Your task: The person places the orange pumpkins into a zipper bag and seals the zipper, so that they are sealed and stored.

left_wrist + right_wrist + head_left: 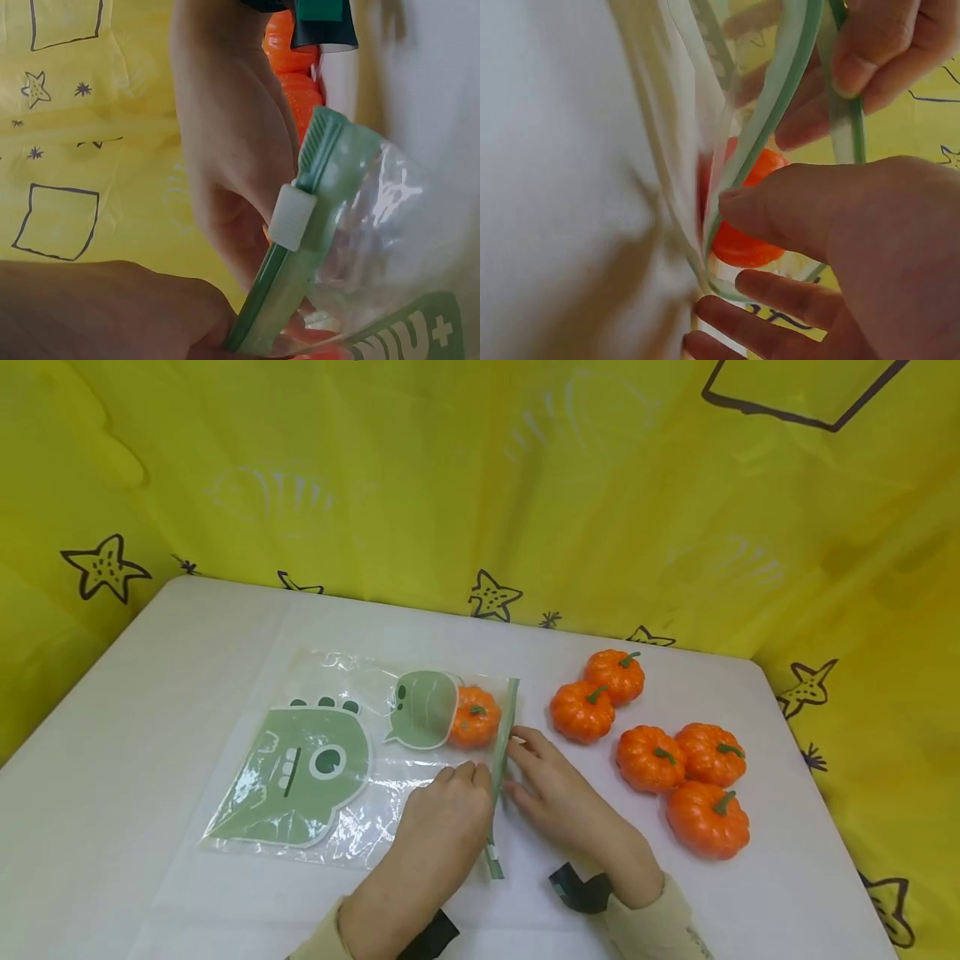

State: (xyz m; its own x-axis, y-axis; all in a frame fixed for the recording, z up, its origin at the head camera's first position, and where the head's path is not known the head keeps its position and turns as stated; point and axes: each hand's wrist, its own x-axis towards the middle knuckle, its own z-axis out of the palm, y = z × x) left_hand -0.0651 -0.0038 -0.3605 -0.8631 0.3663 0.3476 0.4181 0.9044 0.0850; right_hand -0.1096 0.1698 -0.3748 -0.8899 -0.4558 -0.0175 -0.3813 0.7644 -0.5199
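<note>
A clear zip bag [390, 789] with a green printed monster lies flat, its green zip strip [504, 743] toward the right. Inside, close to the mouth, sits a small orange pumpkin [480, 717], partly behind a printed speech bubble. My left hand [450, 810] pinches the strip side of the bag, curled fingers on top. At the mouth, my right hand [558, 789] reaches in from the right with fingers extended. Its thumb [780, 202] lies against the green rim in the right wrist view, where the mouth gapes around the pumpkin. A white slider [292, 217] shows on the strip in the left wrist view.
Right of the bag, two pumpkins [582, 712] touch each other, and a cluster of three more [708, 820] lies nearer. All rest on a white-covered table [105, 760]. A yellow patterned curtain [420, 510] hangs behind the table.
</note>
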